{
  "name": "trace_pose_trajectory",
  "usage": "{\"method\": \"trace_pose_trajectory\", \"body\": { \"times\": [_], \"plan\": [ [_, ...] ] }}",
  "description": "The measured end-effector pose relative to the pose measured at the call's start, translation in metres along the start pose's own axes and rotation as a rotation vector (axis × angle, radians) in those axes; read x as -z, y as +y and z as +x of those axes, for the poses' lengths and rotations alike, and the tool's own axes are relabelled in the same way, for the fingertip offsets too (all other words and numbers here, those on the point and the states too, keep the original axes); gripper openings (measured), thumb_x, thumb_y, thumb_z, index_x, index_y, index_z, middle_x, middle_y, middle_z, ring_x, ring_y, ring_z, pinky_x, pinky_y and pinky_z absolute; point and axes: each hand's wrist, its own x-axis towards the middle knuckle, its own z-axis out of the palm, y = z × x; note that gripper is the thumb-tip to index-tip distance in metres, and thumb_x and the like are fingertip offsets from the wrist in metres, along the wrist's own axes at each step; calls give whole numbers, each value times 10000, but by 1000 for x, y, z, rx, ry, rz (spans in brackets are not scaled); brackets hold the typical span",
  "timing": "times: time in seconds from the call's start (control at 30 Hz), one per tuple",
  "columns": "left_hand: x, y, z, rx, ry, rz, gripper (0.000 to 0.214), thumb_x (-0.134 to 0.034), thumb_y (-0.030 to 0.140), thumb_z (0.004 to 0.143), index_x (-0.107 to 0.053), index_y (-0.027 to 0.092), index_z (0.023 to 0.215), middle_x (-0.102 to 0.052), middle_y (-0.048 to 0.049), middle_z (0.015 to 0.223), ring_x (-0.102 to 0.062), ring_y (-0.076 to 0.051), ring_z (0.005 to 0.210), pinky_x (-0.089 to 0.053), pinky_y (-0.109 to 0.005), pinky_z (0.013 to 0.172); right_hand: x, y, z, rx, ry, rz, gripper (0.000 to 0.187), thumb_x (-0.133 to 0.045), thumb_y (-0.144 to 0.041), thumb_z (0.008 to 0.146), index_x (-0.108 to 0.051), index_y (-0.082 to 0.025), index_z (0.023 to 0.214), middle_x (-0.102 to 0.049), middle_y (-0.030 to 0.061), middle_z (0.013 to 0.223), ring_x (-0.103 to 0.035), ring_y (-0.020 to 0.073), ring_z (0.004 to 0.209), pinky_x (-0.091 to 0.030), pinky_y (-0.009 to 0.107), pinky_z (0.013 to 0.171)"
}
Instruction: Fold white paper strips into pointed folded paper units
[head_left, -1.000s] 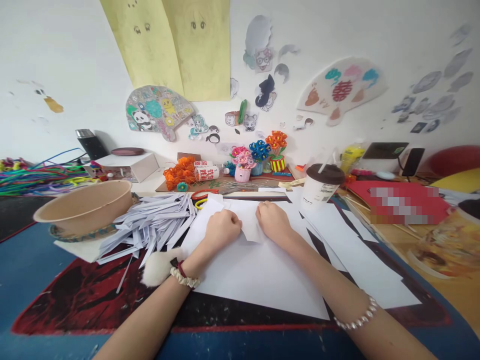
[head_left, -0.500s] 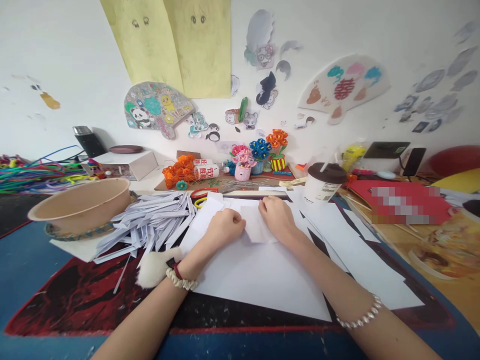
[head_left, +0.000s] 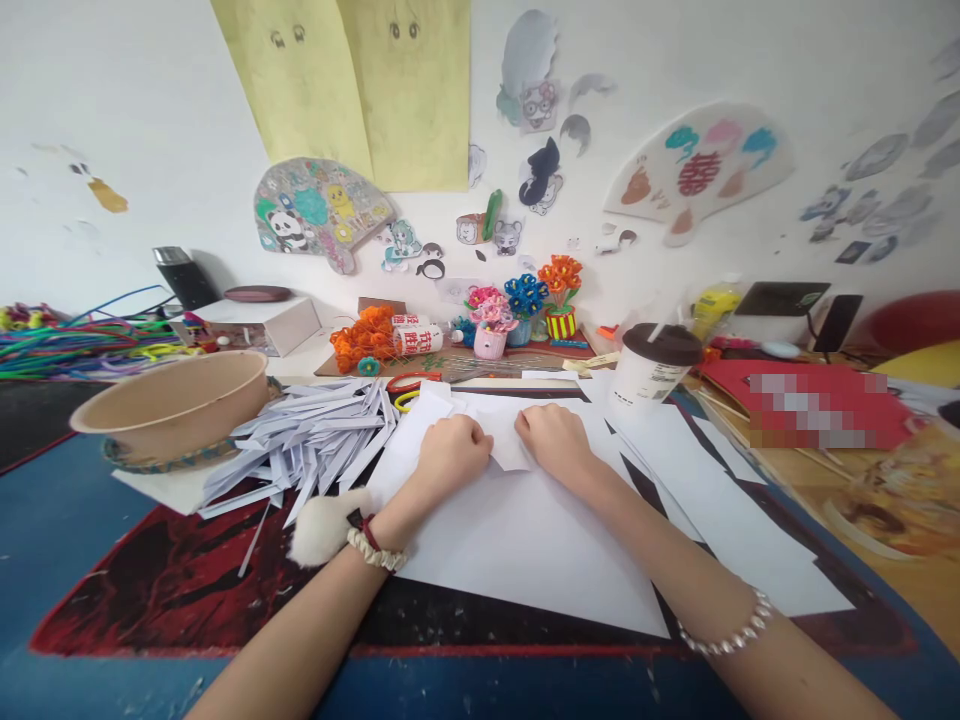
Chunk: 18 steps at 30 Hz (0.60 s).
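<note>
— What are the two hands holding?
— The left hand and the right hand both hold one small white paper. The fingers of each hand are curled in and pinch it. The left hand has its left edge and the right hand has its right edge.
— Where is that paper?
— It is in the middle of the table, right between the two hands. It sits just over a big white sheet. That sheet lies on a red and black mat.
— What is next to the left hand?
— A pile of folded paper strips is close by. Past the pile stands a tan bowl. A fluffy white ball hangs at the left wrist, on a wrist band.
— And on the other side?
— A white cup with a dark lid stands near the right hand, a bit farther back. More white sheets lie beside the right arm. The right wrist has a bead bracelet.
— What is behind the hands?
— Scissors with red and yellow handles, partly hidden by paper. Farther back, by the wall, are little pots of bright flowers and an orange bunch.
</note>
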Motion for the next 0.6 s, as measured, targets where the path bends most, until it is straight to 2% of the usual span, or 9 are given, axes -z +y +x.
{"method": "trace_pose_trajectory", "body": {
  "times": [0.2, 0.4, 0.53, 0.6],
  "plan": [
    [6, 1, -1, 14, -19, -15, 241, -523, 265, 788, -710, 179, 663, -724, -72, 744, -627, -195, 704, -384, -266, 620, 2, -2, -1, -17, -11, -4, 353, -381, -226, 948, -713, -149, 856, -710, 129, 864, -662, 221, 797, -370, 281, 622],
    [11, 6, -2, -30, -54, -42, 423, -463, 442, 860, -714, 187, 635, -707, -63, 669, -625, -195, 653, -384, -272, 597, 6, -4, 2, -69, -7, 15, 341, -392, -217, 925, -719, -155, 854, -716, 127, 870, -673, 228, 799, -383, 281, 610],
    [8, 5, 3, -15, -36, -34, 210, -554, 286, 775, -722, 181, 703, -727, -64, 755, -637, -199, 708, -389, -261, 600, 7, -4, 3, -94, 2, 30, 359, -369, -228, 937, -715, -157, 873, -713, 130, 868, -675, 229, 796, -396, 279, 618],
    [6, 3, 6, 6, -19, -27, 194, -541, 246, 764, -720, 182, 721, -731, -65, 781, -639, -200, 729, -394, -260, 615, 6, -3, 2, -82, 8, 37, 370, -363, -257, 946, -712, -164, 868, -712, 124, 876, -673, 231, 807, -399, 278, 620]
  ]
}}
